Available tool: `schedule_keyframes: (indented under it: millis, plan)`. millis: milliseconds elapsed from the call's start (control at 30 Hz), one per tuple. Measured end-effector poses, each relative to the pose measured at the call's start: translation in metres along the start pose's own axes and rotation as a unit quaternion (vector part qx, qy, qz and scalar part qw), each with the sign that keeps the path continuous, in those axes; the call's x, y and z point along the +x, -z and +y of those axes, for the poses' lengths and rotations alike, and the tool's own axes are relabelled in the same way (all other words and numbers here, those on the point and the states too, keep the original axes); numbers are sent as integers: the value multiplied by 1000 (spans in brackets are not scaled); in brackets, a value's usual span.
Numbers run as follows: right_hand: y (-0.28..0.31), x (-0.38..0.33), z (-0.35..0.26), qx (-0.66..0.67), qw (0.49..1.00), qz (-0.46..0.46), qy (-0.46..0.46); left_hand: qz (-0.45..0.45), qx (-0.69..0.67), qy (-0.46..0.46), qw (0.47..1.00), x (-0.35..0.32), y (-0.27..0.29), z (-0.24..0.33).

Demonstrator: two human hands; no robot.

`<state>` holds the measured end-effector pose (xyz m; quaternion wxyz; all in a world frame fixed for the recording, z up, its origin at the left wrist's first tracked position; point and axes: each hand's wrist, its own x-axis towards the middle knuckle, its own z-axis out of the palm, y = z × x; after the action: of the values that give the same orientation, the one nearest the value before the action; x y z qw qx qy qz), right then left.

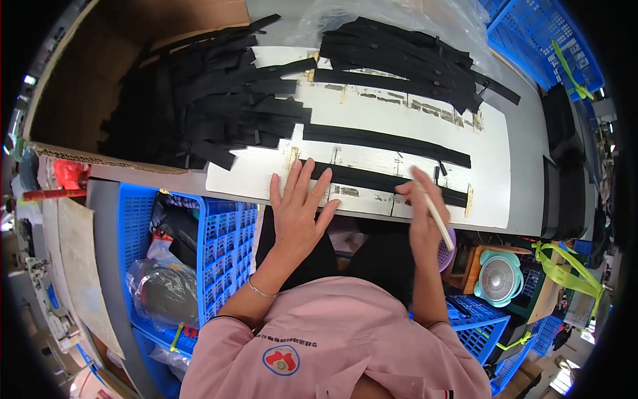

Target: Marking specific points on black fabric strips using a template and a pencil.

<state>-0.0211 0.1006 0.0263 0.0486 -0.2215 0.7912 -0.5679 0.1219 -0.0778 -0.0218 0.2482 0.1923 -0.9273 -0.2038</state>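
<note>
My left hand (pixel 297 216) lies with fingers spread at the near edge of a white board (pixel 492 153), its fingertips on the left end of a black zipper strip (pixel 365 177). In my right hand (pixel 423 216) is a slim white pen (pixel 440 226), slanting down past the palm; the hand is slightly blurred over the strip's right part. Just beyond, a second black zipper strip (pixel 385 141) runs parallel, and small dark pieces, perhaps zipper pulls (pixel 439 171), show near its right end. Dark marks and yellowish tape patches mark the board.
A loose pile of black strips (pixel 232 106) spills from a cardboard box (pixel 66 86) at left. Another pile (pixel 399 56) lies across the board's far side, near clear plastic. Blue crates (pixel 226 259) stand below the table, with a small turquoise fan (pixel 498 278) at right.
</note>
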Motion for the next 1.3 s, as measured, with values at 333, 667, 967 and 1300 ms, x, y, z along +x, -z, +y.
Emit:
schedule_keyframes:
  millis: [333, 667, 967, 1300]
  plan:
    - [-83, 27, 7, 94, 987, -129, -27, 21, -15, -8, 1000, 0, -5, 0]
    - [-87, 23, 6, 55, 990, -130, -10, 17, -24, 0, 1000, -1, -6, -1]
    - [-80, 23, 9, 55, 987, -149, 12, 19, 1, -9, 1000, 0, -6, -1]
    - [-79, 23, 11, 46, 985, -161, 53, 5, -13, -5, 1000, 0, -8, 1]
